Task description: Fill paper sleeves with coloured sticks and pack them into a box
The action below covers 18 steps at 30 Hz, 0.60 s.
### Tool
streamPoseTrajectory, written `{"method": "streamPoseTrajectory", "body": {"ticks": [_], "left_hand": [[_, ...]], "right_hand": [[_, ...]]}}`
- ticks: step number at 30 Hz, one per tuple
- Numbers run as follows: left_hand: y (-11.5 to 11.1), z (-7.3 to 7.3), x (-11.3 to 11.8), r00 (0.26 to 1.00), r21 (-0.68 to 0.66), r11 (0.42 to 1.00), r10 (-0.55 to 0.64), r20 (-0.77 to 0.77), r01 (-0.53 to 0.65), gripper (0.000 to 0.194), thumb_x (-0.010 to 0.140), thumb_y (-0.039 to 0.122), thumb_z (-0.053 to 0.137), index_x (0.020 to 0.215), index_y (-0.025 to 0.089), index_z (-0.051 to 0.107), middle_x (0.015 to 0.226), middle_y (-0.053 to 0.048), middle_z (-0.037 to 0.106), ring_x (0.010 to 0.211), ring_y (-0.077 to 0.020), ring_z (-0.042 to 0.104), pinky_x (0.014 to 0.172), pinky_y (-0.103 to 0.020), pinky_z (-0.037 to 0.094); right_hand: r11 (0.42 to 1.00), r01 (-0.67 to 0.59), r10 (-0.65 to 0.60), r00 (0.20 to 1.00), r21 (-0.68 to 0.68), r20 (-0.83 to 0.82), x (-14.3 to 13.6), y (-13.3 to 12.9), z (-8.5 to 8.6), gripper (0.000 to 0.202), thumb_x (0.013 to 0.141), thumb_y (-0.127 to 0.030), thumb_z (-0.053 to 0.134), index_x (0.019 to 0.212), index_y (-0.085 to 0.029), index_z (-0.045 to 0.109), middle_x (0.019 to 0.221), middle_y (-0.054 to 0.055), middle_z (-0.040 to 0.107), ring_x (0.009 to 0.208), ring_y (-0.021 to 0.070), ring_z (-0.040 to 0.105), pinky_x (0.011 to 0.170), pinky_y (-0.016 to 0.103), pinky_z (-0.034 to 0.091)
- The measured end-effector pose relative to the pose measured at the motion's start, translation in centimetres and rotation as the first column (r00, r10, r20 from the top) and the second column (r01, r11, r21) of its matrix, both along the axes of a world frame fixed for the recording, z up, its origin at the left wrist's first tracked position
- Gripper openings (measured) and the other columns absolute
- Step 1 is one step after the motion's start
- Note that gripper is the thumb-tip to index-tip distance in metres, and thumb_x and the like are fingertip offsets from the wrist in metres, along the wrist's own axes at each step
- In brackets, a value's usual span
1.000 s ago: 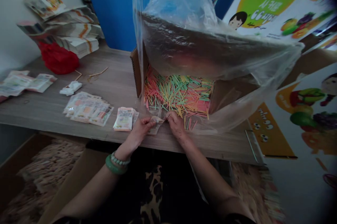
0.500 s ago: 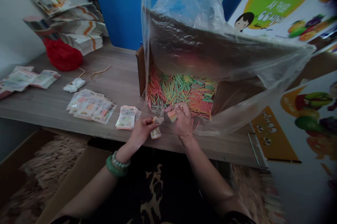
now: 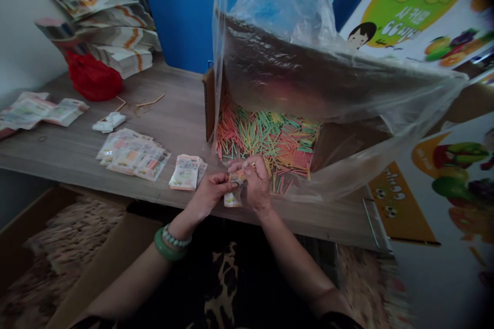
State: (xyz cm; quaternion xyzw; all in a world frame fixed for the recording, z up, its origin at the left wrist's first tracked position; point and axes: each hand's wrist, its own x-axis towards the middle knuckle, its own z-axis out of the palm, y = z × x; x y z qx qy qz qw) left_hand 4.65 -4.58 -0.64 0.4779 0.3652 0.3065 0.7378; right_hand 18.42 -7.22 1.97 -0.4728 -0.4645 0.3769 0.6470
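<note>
Near the table's front edge, my left hand (image 3: pixel 211 192) pinches a small printed packet (image 3: pixel 232 200) at its upper end. My right hand (image 3: pixel 257 185) is closed round a small bunch of coloured sticks (image 3: pixel 249 168), whose ends meet the top of the packet. How far the sticks reach inside it, I cannot tell, as fingers cover that spot. Behind both hands, a heap of pink, green and yellow sticks (image 3: pixel 266 136) lies in an open carton (image 3: pixel 209 105) lined with a clear plastic bag (image 3: pixel 278 25). A short stack of flat packets (image 3: pixel 185 172) lies left of my left hand.
Fanned-out packets (image 3: pixel 133 155) lie further left, with a crumpled white tissue (image 3: pixel 109 122) and a red bag (image 3: pixel 93 76) behind them. Several loose sticks (image 3: pixel 282 185) lie right of my right hand. Below the table stands a box of packets (image 3: pixel 73 246). Printed cartons (image 3: pixel 443 174) stand right.
My right hand has moved left with the bunch of sticks, from beside the carton's front to the packet's top. My left hand still grips the packet, having shifted slightly right.
</note>
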Motion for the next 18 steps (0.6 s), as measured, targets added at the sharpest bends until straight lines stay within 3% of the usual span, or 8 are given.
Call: {"method": "streamPoseTrajectory", "body": {"ticks": [3, 7, 9, 12, 14, 16, 18], "left_hand": [[0.0, 0.0, 0.2, 0.998, -0.072, 0.997, -0.016, 0.067, 0.021, 0.028, 0.072, 0.039, 0.085, 0.083, 0.016, 0.075, 0.074, -0.001, 0.070, 0.066, -0.0136, 0.061, 0.066, -0.026, 0.049], [0.5, -0.3, 0.3, 0.995, 0.058, 0.998, -0.039, 0.093, 0.034, 0.028, 0.082, 0.043, 0.079, 0.081, 0.016, 0.076, 0.083, -0.002, 0.071, 0.077, -0.0145, 0.061, 0.074, -0.027, 0.047], [0.8, -0.4, 0.0, 0.993, 0.056, 0.998, -0.001, 0.121, -0.006, 0.027, 0.084, 0.044, 0.077, 0.083, 0.017, 0.077, 0.085, -0.002, 0.071, 0.080, -0.0148, 0.061, 0.076, -0.027, 0.046], [1.2, -0.4, -0.4, 0.983, -0.003, 0.998, 0.057, 0.176, -0.057, 0.027, 0.083, 0.044, 0.077, 0.090, 0.019, 0.078, 0.085, -0.002, 0.073, 0.077, -0.0153, 0.061, 0.076, -0.028, 0.046], [1.3, -0.3, -0.6, 0.978, -0.013, 0.998, 0.063, 0.197, -0.062, 0.028, 0.081, 0.044, 0.079, 0.093, 0.019, 0.079, 0.088, -0.004, 0.075, 0.080, -0.0173, 0.063, 0.078, -0.029, 0.048], [1.3, 0.0, -0.5, 0.978, -0.012, 0.998, 0.060, 0.202, -0.059, 0.032, 0.080, 0.045, 0.079, 0.096, 0.018, 0.079, 0.092, -0.006, 0.076, 0.086, -0.0196, 0.065, 0.083, -0.032, 0.049], [1.0, 0.3, -0.3, 0.979, -0.008, 0.998, 0.059, 0.196, -0.058, 0.033, 0.080, 0.046, 0.079, 0.096, 0.018, 0.079, 0.092, -0.007, 0.076, 0.088, -0.0211, 0.066, 0.085, -0.033, 0.049]], "right_hand": [[0.992, -0.114, 0.115, 0.993, -0.050, 0.022, 0.7, -0.1, -0.4, 0.018, 0.096, -0.039, 0.053, 0.084, -0.027, 0.054, 0.099, 0.004, 0.078, 0.116, 0.0220, 0.066, 0.105, 0.045, 0.046], [0.955, -0.254, 0.270, 0.958, -0.155, 0.097, 1.8, 0.1, 0.1, 0.024, 0.095, -0.045, 0.056, 0.082, -0.025, 0.059, 0.120, 0.006, 0.075, 0.121, 0.0236, 0.065, 0.107, 0.046, 0.045], [0.936, -0.301, 0.326, 0.936, -0.181, 0.129, 2.4, 0.2, 0.1, 0.023, 0.095, -0.048, 0.057, 0.093, -0.026, 0.064, 0.128, 0.006, 0.072, 0.122, 0.0232, 0.064, 0.107, 0.044, 0.045], [0.950, -0.266, 0.282, 0.955, -0.161, 0.089, 3.1, 0.1, -0.7, 0.032, 0.093, -0.048, 0.060, 0.119, -0.031, 0.064, 0.138, 0.005, 0.066, 0.128, 0.0219, 0.060, 0.110, 0.041, 0.044], [0.958, -0.210, 0.224, 0.973, -0.195, 0.055, 3.3, -0.1, -1.6, 0.036, 0.088, -0.046, 0.065, 0.119, -0.030, 0.065, 0.129, 0.004, 0.070, 0.121, 0.0224, 0.063, 0.104, 0.040, 0.047], [0.949, -0.150, 0.183, 0.978, -0.276, 0.098, 3.1, -0.3, -2.4, 0.024, 0.083, -0.044, 0.066, 0.099, -0.026, 0.069, 0.102, 0.003, 0.074, 0.099, 0.0218, 0.067, 0.092, 0.037, 0.050], [0.950, -0.041, 0.105, 0.975, -0.310, 0.194, 2.8, -0.5, -2.6, 0.020, 0.082, -0.043, 0.064, 0.075, -0.024, 0.064, 0.076, -0.001, 0.066, 0.079, 0.0192, 0.061, 0.079, 0.034, 0.049]]}}
